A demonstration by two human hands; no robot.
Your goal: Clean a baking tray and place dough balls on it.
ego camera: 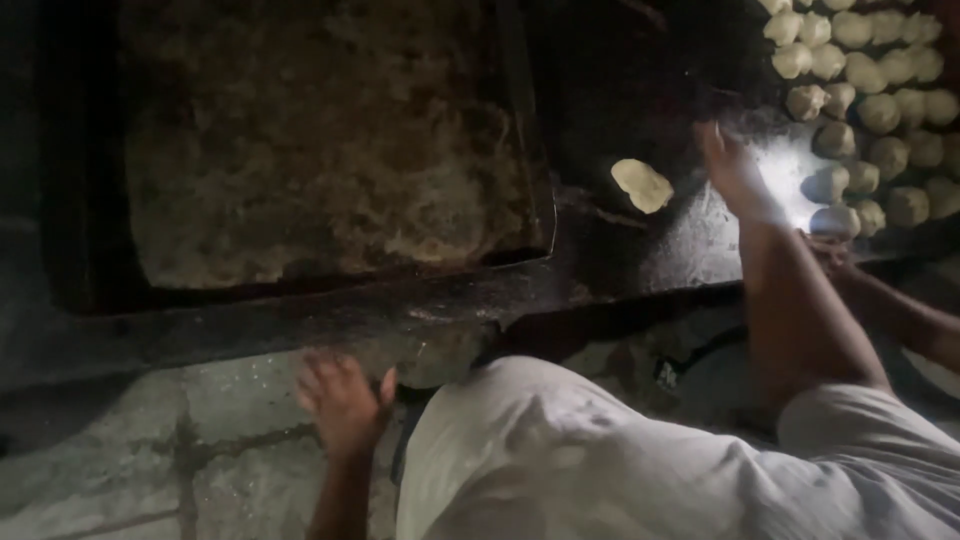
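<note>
A dark worktop (640, 250) carries one flattened dough piece (642, 185) and many dough balls (880, 110) clustered together.

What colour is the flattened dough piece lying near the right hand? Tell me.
Pale cream flattened dough piece, in the head view.

Open desk: dark strip of the desk (660, 240) left of the right hand (735, 170), holding only a flattened dough piece (642, 184).
Blocked side: packed dough balls (880, 100) on the right.
Left: dim recessed pit (320, 140), seemingly unobstructed.

place: bakery | evidence: rows of dough balls (880, 110) (dimly lit), floured dark worktop (690, 240)
</note>
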